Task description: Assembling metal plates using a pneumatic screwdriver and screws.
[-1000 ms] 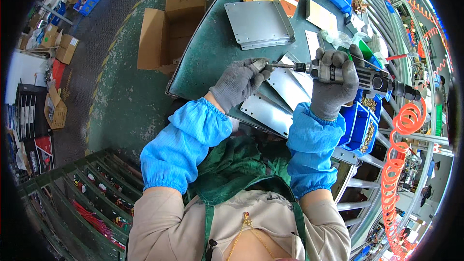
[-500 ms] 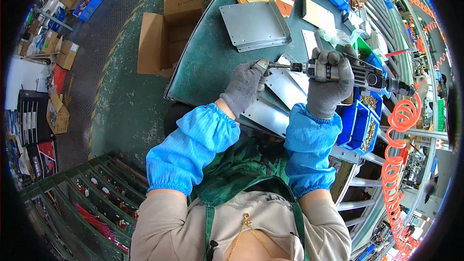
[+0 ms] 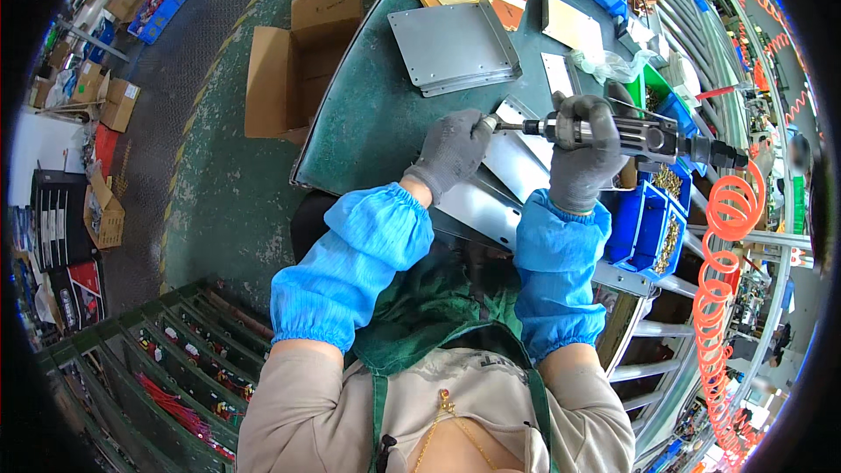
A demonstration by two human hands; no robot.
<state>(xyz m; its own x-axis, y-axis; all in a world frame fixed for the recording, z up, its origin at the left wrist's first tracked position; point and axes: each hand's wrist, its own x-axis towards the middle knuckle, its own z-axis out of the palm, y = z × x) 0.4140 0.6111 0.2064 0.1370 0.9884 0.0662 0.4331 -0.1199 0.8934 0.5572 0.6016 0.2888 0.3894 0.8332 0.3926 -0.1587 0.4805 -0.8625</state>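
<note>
My right hand (image 3: 583, 153), fingers wrapped around the air driver (image 3: 655, 139), has drawn nearer my left hand (image 3: 452, 152), leaving less bit (image 3: 513, 126) exposed; tool and pinch seem closely joined. My left fingers close on the bit's left end; I cannot tell whether they grip another part. The driver hangs above the bench's (image 3: 372, 127) right side.

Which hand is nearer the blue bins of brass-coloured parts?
Right. The right hand, gripping a power tool, is just left of the bins; the left hand is much farther left.
</note>
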